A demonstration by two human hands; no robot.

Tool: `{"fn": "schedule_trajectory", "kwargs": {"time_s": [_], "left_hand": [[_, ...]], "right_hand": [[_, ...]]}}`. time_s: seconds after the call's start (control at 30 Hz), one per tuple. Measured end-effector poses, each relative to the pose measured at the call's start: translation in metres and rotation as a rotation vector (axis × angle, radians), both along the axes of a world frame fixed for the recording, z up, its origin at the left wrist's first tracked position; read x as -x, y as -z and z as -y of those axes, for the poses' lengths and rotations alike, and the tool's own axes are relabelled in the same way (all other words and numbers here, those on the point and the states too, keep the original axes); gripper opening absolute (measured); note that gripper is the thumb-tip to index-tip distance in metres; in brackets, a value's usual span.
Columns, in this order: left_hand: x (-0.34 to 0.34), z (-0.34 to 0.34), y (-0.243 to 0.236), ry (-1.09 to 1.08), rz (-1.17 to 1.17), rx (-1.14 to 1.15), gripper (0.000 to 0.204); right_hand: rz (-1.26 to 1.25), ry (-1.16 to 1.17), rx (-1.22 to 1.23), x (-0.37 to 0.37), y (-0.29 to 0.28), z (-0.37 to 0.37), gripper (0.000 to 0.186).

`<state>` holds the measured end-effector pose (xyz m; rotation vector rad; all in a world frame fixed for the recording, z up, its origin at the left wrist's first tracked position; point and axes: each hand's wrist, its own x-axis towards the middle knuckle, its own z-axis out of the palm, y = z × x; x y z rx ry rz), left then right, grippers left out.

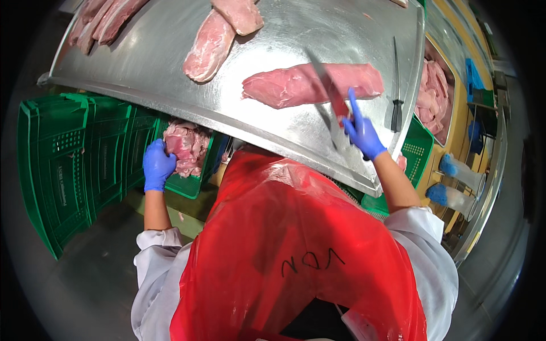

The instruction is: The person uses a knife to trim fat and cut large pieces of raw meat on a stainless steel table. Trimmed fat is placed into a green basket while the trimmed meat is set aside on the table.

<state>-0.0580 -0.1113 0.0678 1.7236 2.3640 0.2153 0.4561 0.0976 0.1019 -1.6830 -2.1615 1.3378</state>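
Observation:
My right hand (363, 135), in a blue glove, grips a knife (325, 77) with a red handle; the index finger stretches away from the grip. The blade crosses above a long, trimmed pink piece of meat (296, 87) on the steel table (273, 122). Whether it touches the meat I cannot tell. At lower left, my blue-gloved left hand (159, 165) is by the edge of a green crate (190, 186) holding meat trimmings (187, 146). Its fingers are bent, and what lies under them is hidden.
A sharpening steel (396, 85) with a black handle lies near the table's right edge. More meat pieces (211, 48) rest at the back, others (108, 20) at far left. Green crates (62, 165) stand at left; a tub of meat (433, 94) is at right.

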Motion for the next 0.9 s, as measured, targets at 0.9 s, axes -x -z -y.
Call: {"fn": "schedule_trajectory", "kwargs": {"time_s": [0.9], "left_hand": [[-0.129, -0.156, 0.097, 0.139, 0.151, -0.257, 0.012]], "right_hand": [[0.336, -0.405, -0.298, 0.194, 0.013, 0.033, 0.081]]}}
